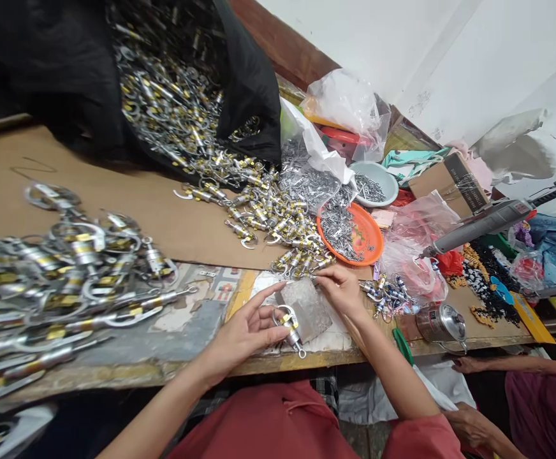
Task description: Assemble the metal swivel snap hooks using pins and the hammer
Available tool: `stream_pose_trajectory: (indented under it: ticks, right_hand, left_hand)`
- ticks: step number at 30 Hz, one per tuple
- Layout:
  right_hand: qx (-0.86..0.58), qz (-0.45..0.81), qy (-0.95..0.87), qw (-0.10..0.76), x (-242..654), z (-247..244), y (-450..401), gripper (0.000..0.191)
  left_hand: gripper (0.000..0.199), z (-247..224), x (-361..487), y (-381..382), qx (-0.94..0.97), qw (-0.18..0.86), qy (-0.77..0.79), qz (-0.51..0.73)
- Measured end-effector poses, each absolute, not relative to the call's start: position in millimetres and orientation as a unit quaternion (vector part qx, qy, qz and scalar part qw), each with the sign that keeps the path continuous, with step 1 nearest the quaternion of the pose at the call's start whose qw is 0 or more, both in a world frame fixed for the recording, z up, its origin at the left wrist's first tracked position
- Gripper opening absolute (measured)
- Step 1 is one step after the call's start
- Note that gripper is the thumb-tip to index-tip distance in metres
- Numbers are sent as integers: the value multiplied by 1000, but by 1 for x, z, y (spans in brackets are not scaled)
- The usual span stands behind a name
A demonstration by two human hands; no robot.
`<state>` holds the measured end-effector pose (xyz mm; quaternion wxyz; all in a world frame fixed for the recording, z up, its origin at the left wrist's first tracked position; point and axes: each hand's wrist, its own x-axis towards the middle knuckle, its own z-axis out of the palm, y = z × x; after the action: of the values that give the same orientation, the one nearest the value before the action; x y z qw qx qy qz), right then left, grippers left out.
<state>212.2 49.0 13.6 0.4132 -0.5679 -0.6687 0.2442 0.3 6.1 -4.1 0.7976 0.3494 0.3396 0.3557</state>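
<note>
My left hand (249, 328) is curled at the front of the bench, thumb and fingers on a small silver-and-yellow metal piece (293, 328) with a curved white-silver arm and a ring at its end. Under it lies a worn, flat grey metal plate (309, 309) on a pale sheet. Over the plate's far right edge, my right hand (342, 292) has thumb and forefinger pinched together; whatever is between them cannot be made out. Just beyond its fingertips spreads a heap of similar silver-and-yellow pieces (278, 213).
A black sack (249, 76) spills pieces at the back. On the left lies another pile (81, 255). An orange plate (371, 233) and a pale bowl (387, 182) hold small metal parts. At right are a metal mug (443, 325), a grey clamp-like tool (481, 226), and another person's hands (469, 364).
</note>
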Motion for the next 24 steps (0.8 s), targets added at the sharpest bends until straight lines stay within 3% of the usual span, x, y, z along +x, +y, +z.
stream_pose_trajectory:
  ticks: [10,20,24]
  right_hand:
    - [-524,260,-690,427,199,37,29,9]
    - [-457,305,-800,239,187,52,14,13]
    - [-461,289,-809,222,185,50,15,12]
  left_hand:
    - [82,7,2,-1,332,796,331,382]
    - [84,-1,3,0,342,791,323,391]
    - [87,-7,2,3,346,799,312,381]
